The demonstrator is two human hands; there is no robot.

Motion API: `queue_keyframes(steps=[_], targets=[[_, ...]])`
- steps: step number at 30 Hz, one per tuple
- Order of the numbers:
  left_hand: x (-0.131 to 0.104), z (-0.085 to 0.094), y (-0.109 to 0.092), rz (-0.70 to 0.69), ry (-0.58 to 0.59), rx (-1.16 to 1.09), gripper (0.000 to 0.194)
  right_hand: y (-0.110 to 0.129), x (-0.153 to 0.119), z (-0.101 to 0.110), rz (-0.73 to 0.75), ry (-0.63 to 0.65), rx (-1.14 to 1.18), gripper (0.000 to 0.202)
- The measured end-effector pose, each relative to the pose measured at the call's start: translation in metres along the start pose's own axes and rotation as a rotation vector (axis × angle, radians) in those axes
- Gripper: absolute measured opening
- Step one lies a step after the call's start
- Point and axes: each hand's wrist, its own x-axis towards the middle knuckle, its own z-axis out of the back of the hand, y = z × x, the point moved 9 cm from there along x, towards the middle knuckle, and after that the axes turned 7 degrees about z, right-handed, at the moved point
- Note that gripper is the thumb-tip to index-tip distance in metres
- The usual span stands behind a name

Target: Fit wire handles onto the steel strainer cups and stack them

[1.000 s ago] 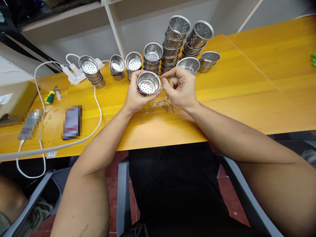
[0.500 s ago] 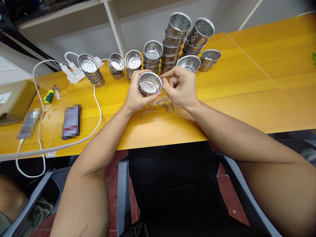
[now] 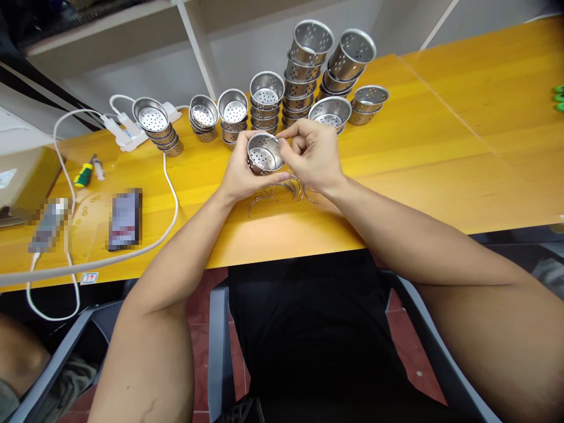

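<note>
The surface (image 3: 440, 141) has stacked cups (image 3: 301, 88) along its back edge. Nearer the front edge, the left hand (image 3: 240, 170) curls around a cup (image 3: 263, 160); the right hand (image 3: 315, 154) pinches a wire (image 3: 274, 139) at its rim (image 3: 263, 134).

- The left hand (image 3: 240, 170) hid the wall of the held cup (image 3: 263, 158) at nine o'clock.
- The wire (image 3: 273, 138) in the right hand (image 3: 315, 154) was too fine to trace.
- Two slabs (image 3: 125, 218) at nine o'clock were blurred into blocks.
- Toward two o'clock, the right edge cut off green things (image 3: 559, 97).
- The left edge cropped a box (image 3: 30, 179).
</note>
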Motion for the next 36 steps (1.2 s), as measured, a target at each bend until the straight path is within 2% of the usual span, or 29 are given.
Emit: queue_keyframes(steps=[7,12,15,18,23,25,28,30,36], targets=[[0.001,0.001,-0.001,-0.017,-0.023,0.011,0.122,-0.005,-0.001,-0.002,0.021,-0.015,0.018,0.051],[0.0,0.001,-0.002,0.033,-0.04,0.029,0.123,-0.012,-0.003,-0.004,0.006,-0.018,0.02,0.044],[0.0,0.003,-0.004,0.027,-0.039,0.026,0.116,-0.007,-0.003,-0.005,0.006,-0.012,0.049,0.041],[0.002,0.009,-0.002,0.004,-0.042,-0.007,0.104,0.006,0.001,-0.007,-0.003,0.056,0.128,0.049],[0.004,0.018,0.0,-0.056,-0.022,-0.122,0.089,0.025,0.007,-0.012,0.009,0.246,0.255,0.068],[0.004,0.016,0.0,-0.043,0.01,-0.134,0.086,0.021,0.007,-0.016,-0.035,0.283,0.306,0.072],[0.002,0.009,-0.001,-0.025,0.05,-0.143,0.093,0.015,0.007,-0.02,-0.085,0.272,0.372,0.079],[0.001,0.006,0.0,-0.021,0.044,-0.14,0.098,0.013,0.008,-0.021,-0.093,0.266,0.39,0.083],[-0.003,-0.001,0.013,0.038,0.04,-0.094,0.097,0.008,0.01,-0.023,-0.14,0.285,0.405,0.083]])
